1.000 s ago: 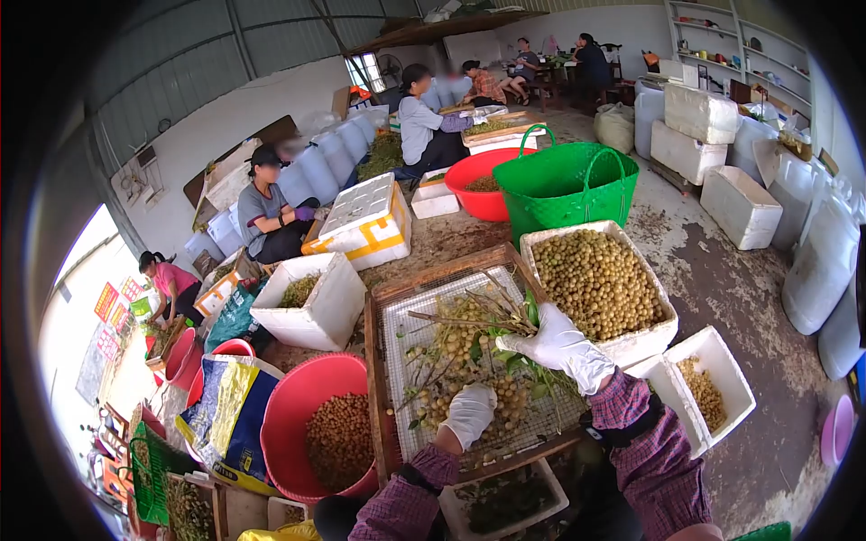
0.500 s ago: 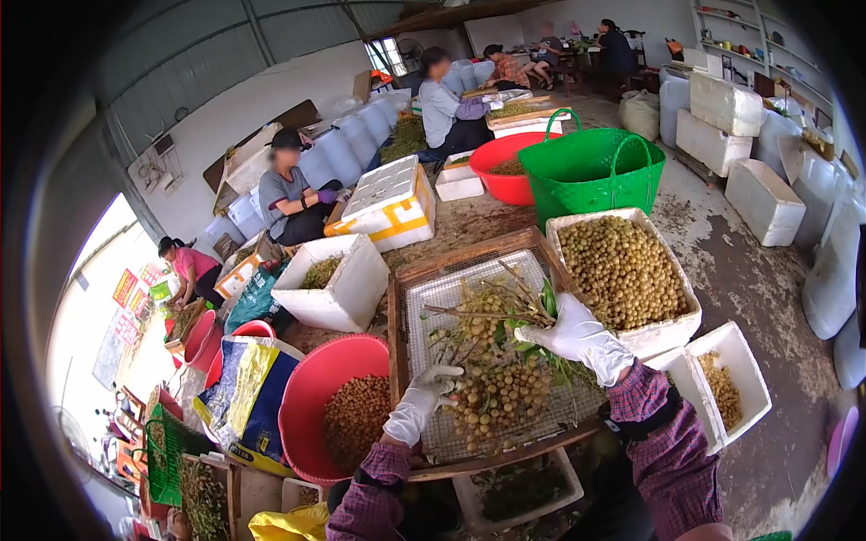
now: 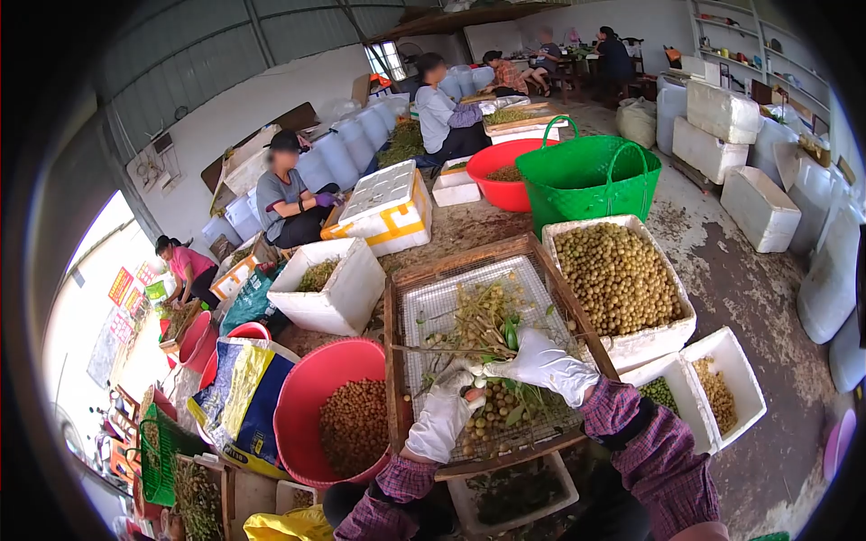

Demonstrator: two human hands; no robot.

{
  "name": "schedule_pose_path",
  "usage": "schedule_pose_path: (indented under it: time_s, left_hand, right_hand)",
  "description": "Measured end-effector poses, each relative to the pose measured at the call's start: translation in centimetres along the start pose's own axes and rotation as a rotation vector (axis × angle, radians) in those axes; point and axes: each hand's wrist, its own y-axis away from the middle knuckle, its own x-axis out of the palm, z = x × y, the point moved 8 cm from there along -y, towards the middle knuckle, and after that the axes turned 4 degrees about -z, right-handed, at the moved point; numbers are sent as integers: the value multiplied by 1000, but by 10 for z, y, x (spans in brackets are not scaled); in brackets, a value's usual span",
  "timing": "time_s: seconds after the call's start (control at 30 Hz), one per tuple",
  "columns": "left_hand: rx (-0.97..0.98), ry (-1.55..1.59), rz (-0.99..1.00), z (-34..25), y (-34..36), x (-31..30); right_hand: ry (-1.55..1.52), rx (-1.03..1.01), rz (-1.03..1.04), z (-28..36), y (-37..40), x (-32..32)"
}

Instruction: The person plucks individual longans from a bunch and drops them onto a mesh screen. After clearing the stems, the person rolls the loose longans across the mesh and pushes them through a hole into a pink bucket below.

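Note:
A wood-framed wire mesh tray (image 3: 424, 302) lies in front of me, with a bunch of stems and leaves (image 3: 487, 326) and round yellowish-brown fruit (image 3: 499, 415) on it. My right hand (image 3: 547, 364), in a white glove, is closed around the stems and leaves. My left hand (image 3: 444, 410), also gloved, is closed at the left side of the bunch, its fingertips close to those of my right hand; what it grips is too small to make out. Some of the fruit is hidden below my hands.
A white foam box of fruit (image 3: 617, 278) stands right of the tray, a red basin of fruit (image 3: 334, 406) left. Beyond are a green basket (image 3: 586, 180), a red tub (image 3: 499, 162) and several seated people. Smaller foam boxes (image 3: 722, 388) sit at the right.
My right hand has moved left and down with the stem bunch. My left hand has moved right and closed beside it. The stems now point more toward the tray's far side.

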Motion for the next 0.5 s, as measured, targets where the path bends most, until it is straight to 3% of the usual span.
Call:
schedule_pose_path:
  time_s: [0.13,0.17,0.27,0.3,0.4,0.43,0.5]
  left_hand:
    - [11,-49,-53,-2,5,3]
    - [25,-17,22,-6,5,6]
    - [-8,-250,-25,-14,-1,-23]
    - [42,-496,-162,-26,7,-24]
    - [478,-1487,38,-34,3,-56]
    - [292,-1695,-60,-23,3,-77]
    - [325,-1921,188,-4,21,-73]
  right_hand:
    - [-215,-101,8,7,-1,7]
    - [-231,-75,26,1,1,7]
    - [-246,-62,-24,12,12,-6]
    - [-333,-127,-24,2,2,1]
    - [156,-19,-79,7,6,-19]
    - [178,-55,-137,3,2,-19]
    - [169,-29,-148,-5,-3,-23]
